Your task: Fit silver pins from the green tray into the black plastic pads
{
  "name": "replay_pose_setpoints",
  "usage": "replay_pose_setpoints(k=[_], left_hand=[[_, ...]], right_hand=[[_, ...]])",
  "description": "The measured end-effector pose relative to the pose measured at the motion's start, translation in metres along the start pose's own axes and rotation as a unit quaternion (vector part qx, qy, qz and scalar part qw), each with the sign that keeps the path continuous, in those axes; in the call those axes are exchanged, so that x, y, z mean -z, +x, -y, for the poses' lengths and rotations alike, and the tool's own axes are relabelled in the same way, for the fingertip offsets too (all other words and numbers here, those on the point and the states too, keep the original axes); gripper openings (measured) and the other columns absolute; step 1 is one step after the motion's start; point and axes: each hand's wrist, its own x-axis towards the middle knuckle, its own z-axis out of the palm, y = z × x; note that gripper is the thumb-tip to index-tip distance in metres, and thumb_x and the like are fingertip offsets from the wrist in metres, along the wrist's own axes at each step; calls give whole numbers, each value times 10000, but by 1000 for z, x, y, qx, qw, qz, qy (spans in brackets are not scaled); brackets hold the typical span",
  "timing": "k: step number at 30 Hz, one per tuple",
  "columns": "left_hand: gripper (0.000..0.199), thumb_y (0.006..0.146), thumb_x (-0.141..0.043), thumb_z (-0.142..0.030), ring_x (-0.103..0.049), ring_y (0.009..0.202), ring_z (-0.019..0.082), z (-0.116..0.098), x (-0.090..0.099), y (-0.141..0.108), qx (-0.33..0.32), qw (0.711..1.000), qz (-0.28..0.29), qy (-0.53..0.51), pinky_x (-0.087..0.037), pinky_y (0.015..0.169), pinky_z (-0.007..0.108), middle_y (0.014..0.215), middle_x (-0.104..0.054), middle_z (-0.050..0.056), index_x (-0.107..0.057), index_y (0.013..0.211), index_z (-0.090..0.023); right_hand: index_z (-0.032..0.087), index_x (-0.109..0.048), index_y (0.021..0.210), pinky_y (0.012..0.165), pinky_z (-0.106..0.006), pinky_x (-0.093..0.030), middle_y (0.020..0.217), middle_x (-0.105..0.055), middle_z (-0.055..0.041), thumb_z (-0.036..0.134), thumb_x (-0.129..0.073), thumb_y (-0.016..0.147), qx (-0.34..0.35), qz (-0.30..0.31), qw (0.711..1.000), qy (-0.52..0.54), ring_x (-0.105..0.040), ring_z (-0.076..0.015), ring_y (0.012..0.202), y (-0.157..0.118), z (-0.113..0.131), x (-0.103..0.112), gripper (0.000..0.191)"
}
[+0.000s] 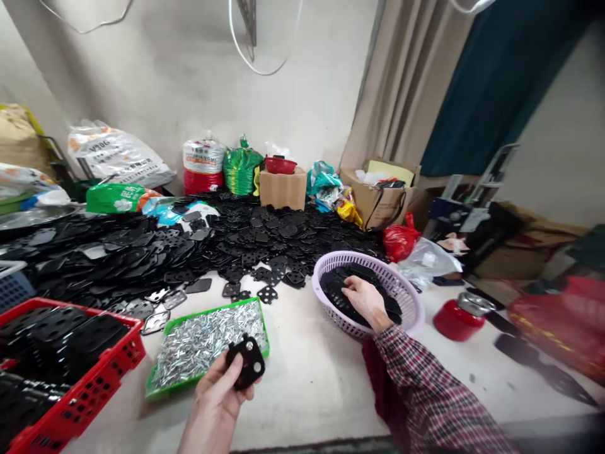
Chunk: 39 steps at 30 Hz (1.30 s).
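Left hand [220,394] pinching 1 black plate [246,367] before the green tray's [163,392] right end; right hand [366,299] curled inside the lilac basket [413,296], right of the tray, grip indeterminable. Edge pinching should leave the plate's face clear.

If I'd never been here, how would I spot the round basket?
On the pale table, find the heap of black plates. In front of its right end, right of the green tray, sits a pale-purple basket. Its round shape and colour set it apart from the angular red basket.
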Motion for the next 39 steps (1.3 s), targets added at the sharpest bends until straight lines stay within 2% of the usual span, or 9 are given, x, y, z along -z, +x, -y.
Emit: replay_pose_setpoints(k=[8,12,15,19,22,26,30,35,39], left_hand=[[333,521,-886,-174,-638,567,154,2,4,1,-16,1000,-10,14,-473,419,225,724,-715,28,-715,805,-142],[263,603,-837,-116,-649,582,140,-1,-4,-3,33,998,-18,-49,-493,464,217,741,-727,32,-693,818,-167],[197,678,-789,-100,-638,583,119,-8,-11,-9,60,995,3,-85,-458,452,192,778,-728,37,-682,830,-166],[167,740,-765,-185,-679,806,196,-12,-16,-15,78,986,96,-112,-528,616,282,988,-730,98,-687,886,-162],[196,735,-779,-242,-676,844,202,-9,-15,-16,44,989,100,-98,-525,665,290,969,-737,84,-710,904,-171],[266,745,-774,-283,-665,990,208,-7,-8,-12,-74,996,27,-42,-512,772,258,1050,-744,68,-724,988,-186],[373,777,-742,-310,-569,1207,256,-7,-2,-8,-153,988,-14,16,-457,963,299,1243,-681,71,-685,1131,-206],[554,782,-731,-309,-552,1234,278,-2,-2,-10,-184,982,-5,46,-457,995,334,1305,-644,51,-574,1312,-269],[453,754,-745,-348,-574,1190,310,4,0,-9,-189,979,-40,67,-465,979,350,1222,-686,87,-677,1175,-194]], right_hand=[[161,-609,933,470,-246,-421,835,-648,-57,493,-540,829,48,-20,957,284,-587,-167,609,-25,26,12,355],[186,-608,870,695,-286,-523,865,-664,-49,372,-659,820,135,74,888,433,-641,-204,812,-68,63,6,200],[218,-626,850,894,-377,-501,1083,-671,-71,271,-626,856,244,102,885,383,-621,-248,1028,-99,88,-2,53],[254,-652,855,977,-379,-466,1266,-599,-55,179,-518,921,403,107,869,266,-548,-234,1186,-124,106,-17,167],[269,-662,896,1021,-370,-444,1301,-576,-41,147,-459,945,454,122,843,260,-482,-221,1268,-133,114,-30,242],[275,-673,993,998,-383,-470,1308,-555,-68,221,-442,968,374,88,858,341,-517,-240,1221,-143,122,-43,238],[242,-667,1037,684,-295,-556,1013,-626,-80,366,-594,901,219,132,874,413,-631,-221,879,-155,130,-52,198],[234,-641,1117,511,-237,-493,856,-607,-25,388,-702,798,110,184,862,460,-572,-165,681,-167,141,-62,359],[225,-631,1164,485,-240,-500,834,-598,-21,367,-693,780,75,204,845,489,-564,-162,649,-172,144,-68,415]])
